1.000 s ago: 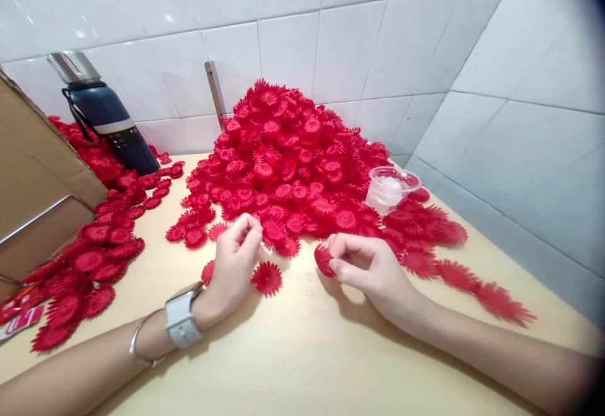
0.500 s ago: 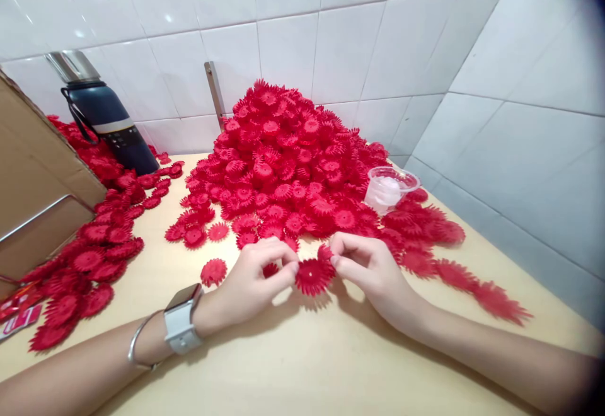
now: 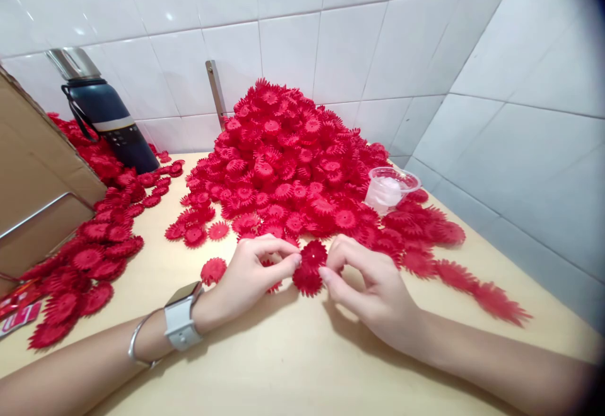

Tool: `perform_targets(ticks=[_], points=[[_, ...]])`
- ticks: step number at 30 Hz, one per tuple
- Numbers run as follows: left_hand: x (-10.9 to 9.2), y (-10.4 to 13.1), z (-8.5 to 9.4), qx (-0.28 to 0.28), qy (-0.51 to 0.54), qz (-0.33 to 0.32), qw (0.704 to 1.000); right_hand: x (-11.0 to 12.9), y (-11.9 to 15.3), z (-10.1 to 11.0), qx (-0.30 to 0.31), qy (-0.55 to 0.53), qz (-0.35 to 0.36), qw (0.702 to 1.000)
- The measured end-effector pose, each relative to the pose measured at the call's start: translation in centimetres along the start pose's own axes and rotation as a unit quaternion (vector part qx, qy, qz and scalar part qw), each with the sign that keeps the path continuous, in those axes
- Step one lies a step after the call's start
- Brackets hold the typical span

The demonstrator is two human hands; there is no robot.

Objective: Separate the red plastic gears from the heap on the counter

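Between my hands, above the table, are two dark red paper-like flowers with toothed petals, one upper flower (image 3: 314,253) overlapping one lower flower (image 3: 309,282). A pale dot marks the centre of the upper one. My left hand (image 3: 258,268) pinches their left edge with thumb and index finger. At the right edge, the thumb and bent index finger of my right hand (image 3: 375,290) are closed on the flowers' rim. Partly hidden under my left hand lies another red flower (image 3: 273,285). Left of that hand, a single flower (image 3: 213,270) rests on the table.
A tall heap of red flowers (image 3: 283,151) stands against the tiled wall. A clear plastic cup (image 3: 385,192) sits at its right side. On the left are a dark blue bottle (image 3: 111,113), a cardboard box (image 3: 42,176) and more red flowers (image 3: 89,257) strewn along the table.
The smaller-looking piece at my right fingertips now shows as a full flower above the other. My right hand has turned slightly, with its thumb lower. My left hand has barely moved.
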State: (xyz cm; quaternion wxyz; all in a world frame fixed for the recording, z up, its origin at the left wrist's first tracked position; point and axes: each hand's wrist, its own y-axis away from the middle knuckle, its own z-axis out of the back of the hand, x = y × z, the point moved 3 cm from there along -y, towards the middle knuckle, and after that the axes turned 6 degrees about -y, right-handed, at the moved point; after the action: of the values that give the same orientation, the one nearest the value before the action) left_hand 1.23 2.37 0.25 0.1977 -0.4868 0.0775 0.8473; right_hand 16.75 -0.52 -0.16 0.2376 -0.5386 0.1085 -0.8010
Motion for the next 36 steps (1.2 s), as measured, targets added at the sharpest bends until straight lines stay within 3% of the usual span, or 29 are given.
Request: perform_targets(ticks=[7, 18, 24, 32, 36], points=[[-0.3, 0.2, 0.1, 0.023, -0.028, -0.031, 0.999, -0.4, -0.4, -0.1, 0.02, -0.017, -0.074, 0.997], [-0.4, 0.2, -0.1, 0.041, -0.044, -0.046, 0.997, -0.5, -0.4, 0.0, 0.012, -0.041, -0.081, 0.996], [-0.5, 0.3, -0.3, 0.055, -0.075, -0.093, 0.991, -0.7, -0.4, -0.1, 0.029, -0.069, -0.078, 0.994], [-0.2, 0.2, -0.1, 0.016, -0.033, -0.041, 0.998, -1.2, -0.4, 0.0, 0.01, -0.127, -0.131, 0.983], [0.0, 0.2, -0.1, 0.031, 0.0, -0.02, 0.999, -1.3, -0.5, 0.0, 0.008, -0.137, -0.139, 0.981]])
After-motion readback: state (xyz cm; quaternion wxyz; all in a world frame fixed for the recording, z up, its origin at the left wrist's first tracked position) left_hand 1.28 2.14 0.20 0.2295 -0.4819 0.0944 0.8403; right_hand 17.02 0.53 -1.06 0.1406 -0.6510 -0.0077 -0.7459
